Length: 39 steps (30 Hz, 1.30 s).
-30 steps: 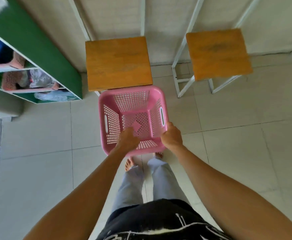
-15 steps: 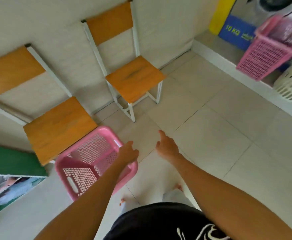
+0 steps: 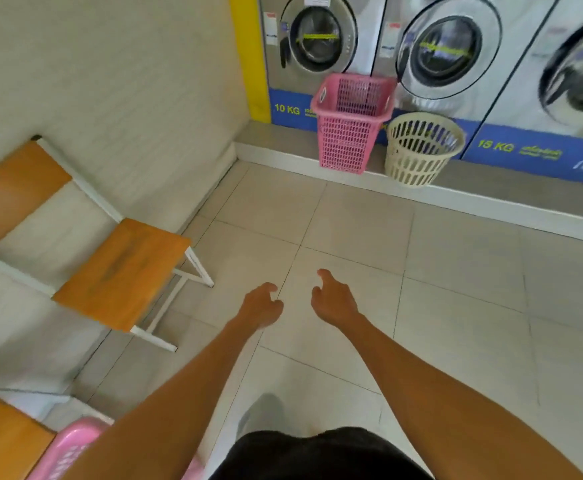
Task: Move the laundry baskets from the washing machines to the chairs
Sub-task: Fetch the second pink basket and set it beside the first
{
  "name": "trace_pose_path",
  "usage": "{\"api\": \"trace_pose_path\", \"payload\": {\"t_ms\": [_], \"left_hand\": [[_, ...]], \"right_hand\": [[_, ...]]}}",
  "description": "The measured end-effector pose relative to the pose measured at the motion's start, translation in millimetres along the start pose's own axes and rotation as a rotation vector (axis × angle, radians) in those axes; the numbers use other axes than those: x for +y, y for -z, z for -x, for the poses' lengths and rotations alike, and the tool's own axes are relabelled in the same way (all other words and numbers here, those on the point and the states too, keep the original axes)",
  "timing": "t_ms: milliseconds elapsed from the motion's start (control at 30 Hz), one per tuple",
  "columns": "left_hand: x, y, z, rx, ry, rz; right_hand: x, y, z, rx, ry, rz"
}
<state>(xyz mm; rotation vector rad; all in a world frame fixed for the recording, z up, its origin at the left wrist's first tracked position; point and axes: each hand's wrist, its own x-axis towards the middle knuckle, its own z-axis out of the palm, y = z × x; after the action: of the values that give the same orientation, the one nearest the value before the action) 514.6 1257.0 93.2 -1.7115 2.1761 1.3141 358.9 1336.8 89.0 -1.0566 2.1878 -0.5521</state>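
Observation:
A tall pink laundry basket (image 3: 347, 133) stands on the ledge below the washing machines (image 3: 321, 36), with a round cream basket (image 3: 421, 150) beside it on the right. A wooden-seated chair (image 3: 123, 271) with a white frame stands against the left wall. A second chair seat (image 3: 2, 441) shows at the bottom left, and a low pink basket (image 3: 71, 448) lies by it, mostly hidden behind my left arm. My left hand (image 3: 260, 306) and my right hand (image 3: 333, 299) hang over the tiled floor, both holding nothing, fingers loosely curled and apart.
A raised grey ledge (image 3: 490, 202) runs along the front of the machines. A yellow strip (image 3: 248, 57) marks the corner by the left wall. Pale floor tiles (image 3: 352, 237) lie between me and the baskets.
Both hands have let go of the low pink basket, which now sits at the bottom left. My view has swung right, from the chairs to the washing machines.

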Motion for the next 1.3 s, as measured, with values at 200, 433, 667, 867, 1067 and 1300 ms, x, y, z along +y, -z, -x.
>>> {"api": "trace_pose_path", "payload": {"t_ms": [200,433,667,867,1067,1300], "left_hand": [[79.6,5.4,-86.5,-0.052,-0.106,-0.019],[151.5,22.6,-211.8,-0.115,-0.141,-0.001],[245.2,61.0,-331.7,-0.157,-0.168,0.039],[311.6,81.1,-408.0,-0.176,-0.177,-0.005],[370.9,84.1,-496.4,-0.18,-0.161,-0.015],[438.9,110.2,-603.0,-0.106,-0.116,-0.059]], "right_hand": [[26.1,58.1,-81.0,0.084,-0.08,-0.043],[27.0,118.2,-204.8,0.138,-0.099,-0.018],[20.3,186.7,-322.8,0.187,-0.149,-0.027],[16.8,230.1,-416.0,0.18,-0.191,-0.066],[18.7,271.3,-531.8,0.139,-0.191,-0.05],[28.8,350.3,-662.6,0.076,-0.151,0.034]]}}
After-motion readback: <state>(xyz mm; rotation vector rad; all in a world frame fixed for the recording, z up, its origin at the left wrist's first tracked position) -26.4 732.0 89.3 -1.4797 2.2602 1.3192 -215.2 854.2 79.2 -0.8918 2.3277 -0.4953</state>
